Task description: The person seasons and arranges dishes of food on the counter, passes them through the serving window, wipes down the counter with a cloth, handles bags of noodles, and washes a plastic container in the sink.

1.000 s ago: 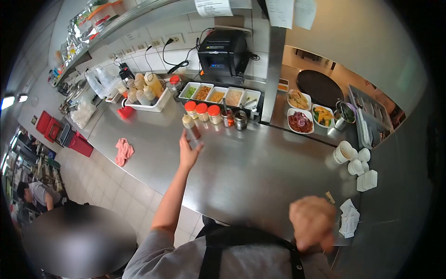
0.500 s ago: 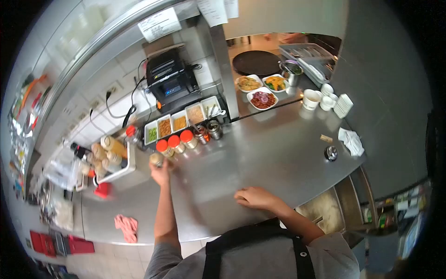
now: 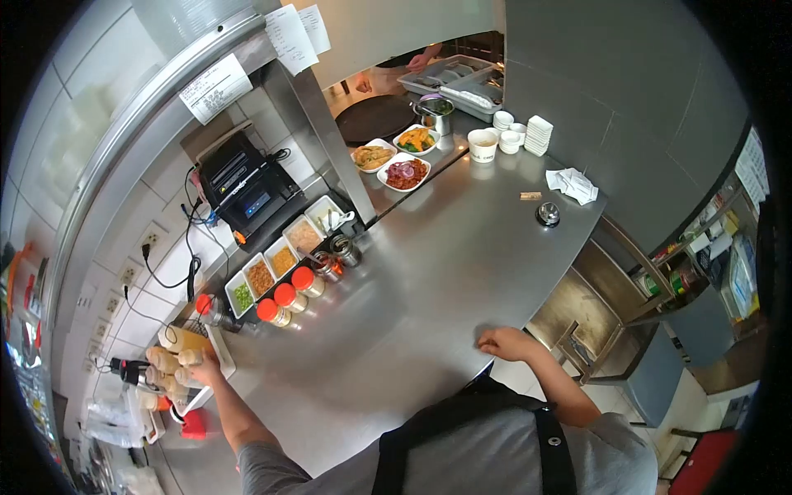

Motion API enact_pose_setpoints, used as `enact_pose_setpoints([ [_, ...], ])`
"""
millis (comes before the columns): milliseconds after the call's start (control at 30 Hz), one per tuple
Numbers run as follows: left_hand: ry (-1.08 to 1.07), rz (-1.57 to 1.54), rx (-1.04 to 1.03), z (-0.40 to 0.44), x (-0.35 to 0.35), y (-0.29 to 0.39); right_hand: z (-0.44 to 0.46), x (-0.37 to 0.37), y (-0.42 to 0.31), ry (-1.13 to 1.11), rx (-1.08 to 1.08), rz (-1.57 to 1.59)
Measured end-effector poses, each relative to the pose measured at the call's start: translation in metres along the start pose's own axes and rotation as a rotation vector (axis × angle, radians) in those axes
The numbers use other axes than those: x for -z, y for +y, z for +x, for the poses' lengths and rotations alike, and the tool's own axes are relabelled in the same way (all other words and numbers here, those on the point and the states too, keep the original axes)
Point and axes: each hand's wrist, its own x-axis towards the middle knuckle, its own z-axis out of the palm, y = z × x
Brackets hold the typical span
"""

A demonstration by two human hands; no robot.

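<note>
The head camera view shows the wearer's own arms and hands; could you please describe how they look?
The left hand and the right hand are both bare, with no gloves visible. Short grey sleeves leave the forearms uncovered. Black straps run over the grey top; the right-hand strap carries a small, round, pale stud.

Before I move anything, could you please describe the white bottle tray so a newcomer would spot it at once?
Follow the steel counter towards the picture's left, below the wall sockets. There the wearer's left hand is at a white tray. Unlike the nearby row of red-lidded jars, it is an open tray crowded with bottles.
</note>
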Motion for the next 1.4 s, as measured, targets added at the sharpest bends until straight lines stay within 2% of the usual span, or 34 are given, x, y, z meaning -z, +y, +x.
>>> enact_pose_setpoints([
  [100,-0.212,0.268,0.096,-0.026,0.014,0.009,0.009,0.019,0.001,0.035,-0.01,-0.004],
  [200,-0.297,0.255,0.181,-0.021,0.006,0.002,0.014,0.045,-0.014,0.058,-0.087,-0.025],
  [333,-0.1,0.156,0.11,-0.056,0.025,0.002,0.05,0.046,0.011,0.049,-0.003,-0.124],
  [400,0.07,0.03,-0.073,-0.088,0.032,-0.017,0.074,0.042,0.022,0.014,0.042,-0.184],
  [433,0.169,-0.025,-0.2,-0.115,0.039,-0.027,0.075,0.059,-0.006,-0.116,-0.011,-0.185],
  [467,0.268,-0.078,-0.324,-0.16,0.062,-0.019,0.091,0.06,-0.006,-0.147,0.074,-0.146],
  [533,0.235,-0.198,-0.339,-0.256,0.116,0.014,0.12,0.059,0.003,-0.227,0.241,-0.072],
  [600,0.138,-0.376,-0.256,-0.347,0.15,0.041,0.154,0.103,-0.018,-0.354,0.33,0.024],
  [633,0.061,-0.493,-0.142,-0.39,0.169,0.061,0.186,0.118,-0.005,-0.159,0.391,-0.146],
  [733,-0.099,-0.865,0.111,-0.494,0.213,0.127,0.262,0.22,-0.016,0.391,0.298,-0.605],
  [833,-0.182,-1.037,0.199,-0.556,0.232,0.157,0.308,0.309,-0.008,0.761,0.045,-0.663],
  [867,-0.154,-0.974,0.236,-0.573,0.232,0.153,0.325,0.326,0.008,0.786,-0.013,-0.566],
  [900,-0.12,-0.91,0.273,-0.593,0.228,0.137,0.324,0.34,0.01,0.709,-0.09,-0.54],
  [933,-0.08,-0.851,0.309,-0.612,0.22,0.118,0.341,0.359,0.031,0.403,-0.139,-0.455],
  [967,-0.029,-0.796,0.395,-0.632,0.208,0.085,0.334,0.357,0.046,0.35,-0.08,-0.571],
  [1000,0.06,-0.787,0.584,-0.646,0.209,0.072,0.341,0.355,0.069,0.1,-0.134,-0.703],
  [1033,0.067,-0.735,0.569,-0.662,0.213,0.057,0.36,0.343,0.117,-0.035,-0.081,-0.779],
  [1067,0.078,-0.685,0.563,-0.679,0.22,0.044,0.323,0.336,0.124,-0.081,-0.062,-0.863],
  [1100,0.086,-0.65,0.597,-0.695,0.23,0.036,0.322,0.327,0.164,-0.157,-0.253,-0.788],
  [1133,0.146,-0.631,0.692,-0.716,0.235,0.026,0.291,0.327,0.15,-0.373,-0.368,-0.904],
  [1167,0.109,-0.448,0.632,-0.755,0.232,-0.008,0.304,0.314,0.199,-0.422,-0.372,-1.058],
  [1200,0.06,-0.268,0.573,-0.789,0.232,-0.036,0.294,0.3,0.218,-0.256,-0.469,-0.935],
  [1267,0.036,-0.075,0.618,-0.799,0.262,-0.052,0.275,0.272,0.256,0.117,-0.577,-0.638],
  [1300,0.028,-0.003,0.643,-0.803,0.271,-0.055,0.264,0.268,0.247,0.261,-0.468,-0.617],
  [1367,0.025,0.115,0.697,-0.796,0.289,-0.046,0.27,0.257,0.248,0.375,-0.364,-0.558],
  [1400,0.083,0.12,0.647,-0.792,0.288,-0.051,0.27,0.249,0.248,0.428,-0.316,-0.522],
])
